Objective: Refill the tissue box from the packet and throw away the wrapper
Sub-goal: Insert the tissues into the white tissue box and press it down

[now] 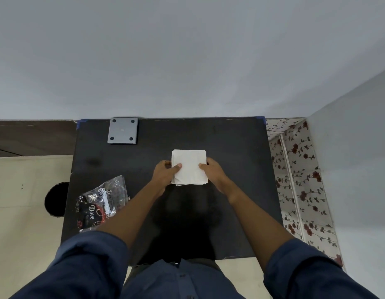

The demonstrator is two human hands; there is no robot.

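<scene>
Nearest the camera, dark blue sleeves (pixel 90 262) run up to my two hands, which meet over the black table (pixel 230 147). The left hand (pixel 165 172) grips the left edge of the white tissue stack (pixel 190 167), thumb curled over its top; the right hand (pixel 213 172) grips the right edge likewise. The stack sits at table centre, its lower sheets slightly fanned. The emptied wrapper (pixel 102 201) lies at 8 o'clock from the stack, well apart. A grey square plate (pixel 122 130) with four dark dots, possibly the box's underside, lies at 11 o'clock; I cannot tell which. A dark round opening (pixel 56 199), perhaps a bin, shows beyond the table's left edge. I judge the step to be squaring the stack: I should press both edges evenly inward, keeping the sheets aligned and flat for loading.
</scene>
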